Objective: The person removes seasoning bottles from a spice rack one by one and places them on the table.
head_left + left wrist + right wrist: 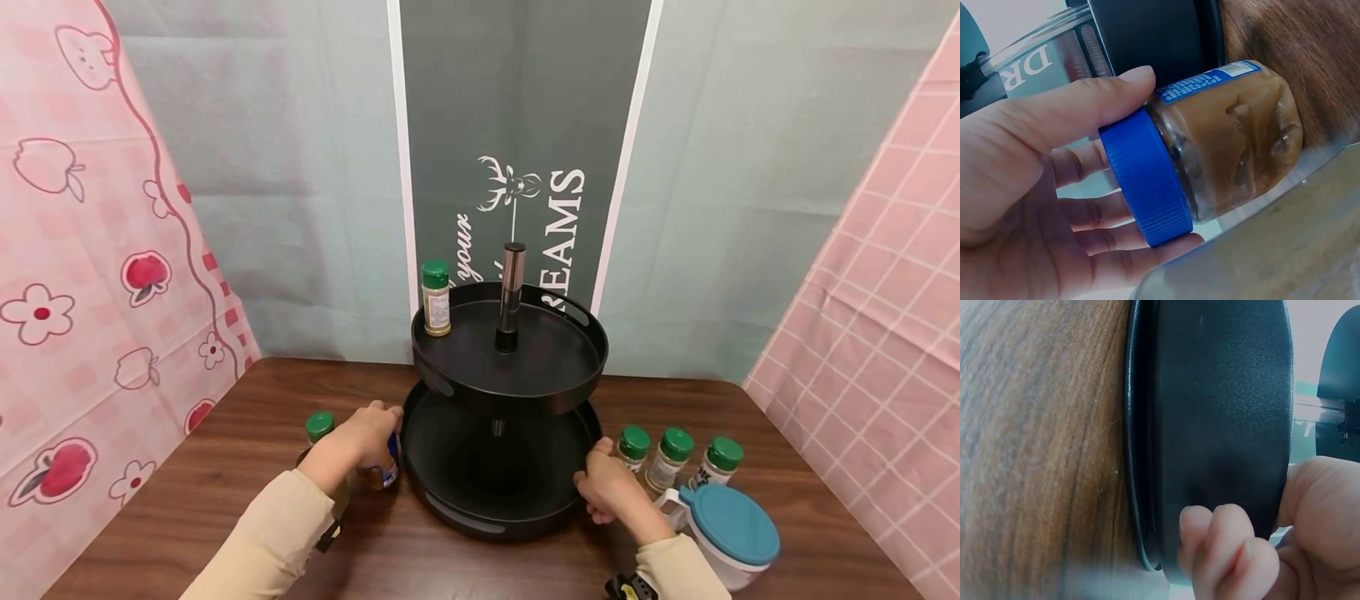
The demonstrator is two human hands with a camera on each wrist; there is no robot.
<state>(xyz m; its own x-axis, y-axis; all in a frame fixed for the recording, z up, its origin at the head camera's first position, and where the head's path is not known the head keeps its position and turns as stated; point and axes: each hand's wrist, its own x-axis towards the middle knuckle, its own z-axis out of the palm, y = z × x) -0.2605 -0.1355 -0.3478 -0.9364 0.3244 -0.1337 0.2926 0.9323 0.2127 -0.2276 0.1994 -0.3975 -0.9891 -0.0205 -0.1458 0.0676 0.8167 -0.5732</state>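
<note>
A black two-tier round turntable tray stands on the wooden table. My left hand (pixel 360 437) grips a jar with a blue lid (pixel 1147 178) and brown contents (pixel 1235 144), thumb and fingers around the lid. That jar is close to the left side of the lower tier (pixel 487 528). On the opposite side my right hand (pixel 609 483) holds the lower tier's rim, its thumb over the edge and its fingers (pixel 1229 531) curled against the outer wall. A green-capped seasoning bottle (pixel 437 302) stands at the left of the upper tier (pixel 517 404).
Three green-capped bottles (pixel 675 450) stand in a row right of the tray. In front of them is a clear container with a teal lid (pixel 735 523) and a handle. Another green-capped bottle (pixel 320 427) stands behind my left forearm. Cloth hangs behind and on both sides.
</note>
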